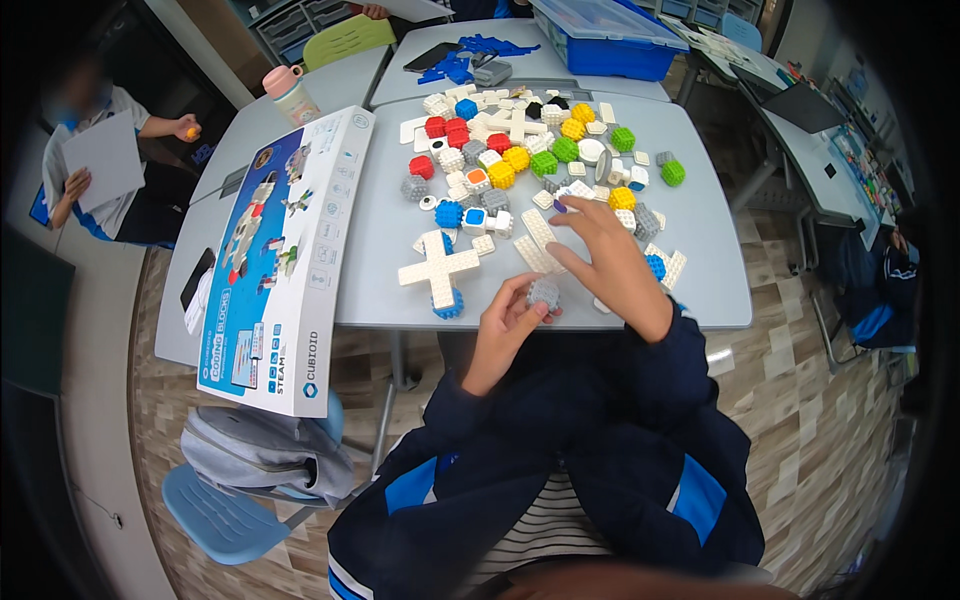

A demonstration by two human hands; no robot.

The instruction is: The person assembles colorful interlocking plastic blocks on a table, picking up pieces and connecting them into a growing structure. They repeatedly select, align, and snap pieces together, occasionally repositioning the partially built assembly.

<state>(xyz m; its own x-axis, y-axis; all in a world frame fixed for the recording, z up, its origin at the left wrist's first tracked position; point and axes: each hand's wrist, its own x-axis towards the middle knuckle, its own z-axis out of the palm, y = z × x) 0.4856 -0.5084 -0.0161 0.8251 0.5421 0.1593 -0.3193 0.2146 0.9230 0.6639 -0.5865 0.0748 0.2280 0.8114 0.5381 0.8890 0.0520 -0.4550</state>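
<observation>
Across the middle of the view stands a pale grey table [715, 270], bearing at its left a large printed building-block box [280, 260] and at its far edge a blue lidded storage bin [612, 62]. The right hand [610, 255], half open with fingers spread, reaches over white studded plates [538, 245]; whether it touches any piece cannot be told. The left hand [510, 330], partly closed, grips a round grey studded block [543, 292] between thumb and fingers, near the table's front edge. Left of it, a white studded cross [439, 266] rests near a blue studded block [448, 306].
</observation>
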